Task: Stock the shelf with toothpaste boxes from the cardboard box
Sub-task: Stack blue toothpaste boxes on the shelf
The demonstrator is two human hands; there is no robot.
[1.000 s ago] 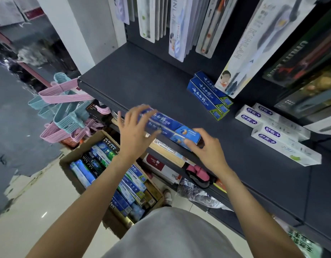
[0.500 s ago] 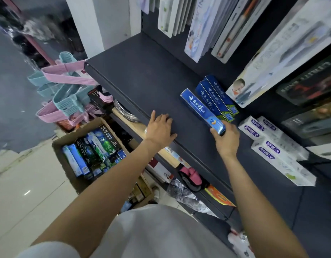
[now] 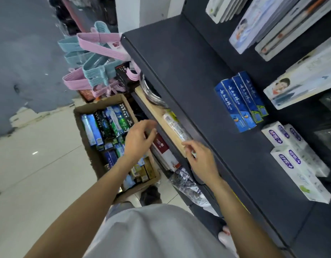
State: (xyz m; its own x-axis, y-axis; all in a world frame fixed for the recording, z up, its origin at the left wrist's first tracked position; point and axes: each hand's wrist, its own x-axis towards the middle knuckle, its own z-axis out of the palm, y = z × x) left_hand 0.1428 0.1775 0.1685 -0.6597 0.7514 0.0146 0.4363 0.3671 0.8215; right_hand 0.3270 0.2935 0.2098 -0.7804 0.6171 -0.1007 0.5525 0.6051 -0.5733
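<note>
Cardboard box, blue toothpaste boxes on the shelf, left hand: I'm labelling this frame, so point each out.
cardboard box point(image 3: 97, 107): head view, far rim flap.
blue toothpaste boxes point(image 3: 233, 101): head view, top face of the nearest box.
left hand point(image 3: 137, 139): head view, back of the hand.

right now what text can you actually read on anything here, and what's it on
Nothing reads for certain.
Blue toothpaste boxes: white Chinese characters, too blurred to quote.
White toothpaste boxes: purple logos with a "+".
Toothbrush packs: blurred.
Boxes in the cardboard box: too small.
</note>
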